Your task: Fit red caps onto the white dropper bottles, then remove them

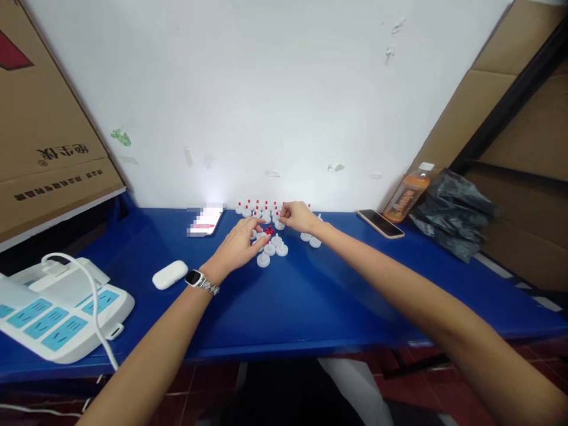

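Note:
My right hand (298, 216) is bent over the back of the group, its thumb and forefinger pinched at a white nozzle cap (279, 225) with a red tip. My left hand (242, 241) rests low at the group's left side, thumb and forefinger apart, partly covering some caps. Between the hands lies a small pile of loose red tips (268, 230). Several white nozzle caps without red tips (281, 249) stand in front. Behind them, rows of white caps with red tips (266, 208) stand near the wall. A few more caps (315, 242) sit under my right wrist.
On the blue table (293, 307), a lit phone (206, 220), white case (170, 275) and power strip (66, 322) lie left. To the right are a dark phone (380, 223), orange drink bottle (407, 194) and black plastic bag (455, 210). Cardboard boxes (48, 118) flank the table.

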A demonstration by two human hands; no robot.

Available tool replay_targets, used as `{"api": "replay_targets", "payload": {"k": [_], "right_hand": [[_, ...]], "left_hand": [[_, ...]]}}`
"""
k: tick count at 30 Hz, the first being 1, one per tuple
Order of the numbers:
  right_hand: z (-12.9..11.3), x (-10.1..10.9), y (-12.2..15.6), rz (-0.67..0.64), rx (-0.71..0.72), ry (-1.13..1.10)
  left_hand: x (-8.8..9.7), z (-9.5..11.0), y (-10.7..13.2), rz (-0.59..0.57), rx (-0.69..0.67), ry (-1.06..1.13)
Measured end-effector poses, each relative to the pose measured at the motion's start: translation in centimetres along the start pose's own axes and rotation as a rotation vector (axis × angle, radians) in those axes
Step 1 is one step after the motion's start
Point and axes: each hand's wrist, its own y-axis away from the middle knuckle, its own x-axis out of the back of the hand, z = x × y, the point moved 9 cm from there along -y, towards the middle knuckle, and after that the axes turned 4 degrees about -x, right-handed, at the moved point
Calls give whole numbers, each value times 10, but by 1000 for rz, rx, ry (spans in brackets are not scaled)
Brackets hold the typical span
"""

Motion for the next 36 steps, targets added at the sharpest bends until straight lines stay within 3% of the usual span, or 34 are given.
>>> {"api": "replay_targets", "payload": {"k": [6,12,15,18,23,29,33,36], "right_hand": [[-13,-19,-10,-52,23,173],[-20,-2,5,36,5,155],[-29,4,27,41,38,91],[-33,-4,45,-40,65,36],[-32,-13,53,-106,45,-74],[-45,10,60,72,37,-396],[-52,5,61,81,40,-631],[-46,5,53,103,40,-635]], "left_hand": [[0,0,0,-11,-5,-70],[3,0,-1,-1,-13,-74],[3,-2,-2,-3,-9,-77],[1,-3,-3,-12,-3,-77],[1,0,-1,-1,6,-55],[3,13,-1,49,-33,55],[-2,18,-3,1,-35,142],[3,11,-4,19,-17,137]]}}
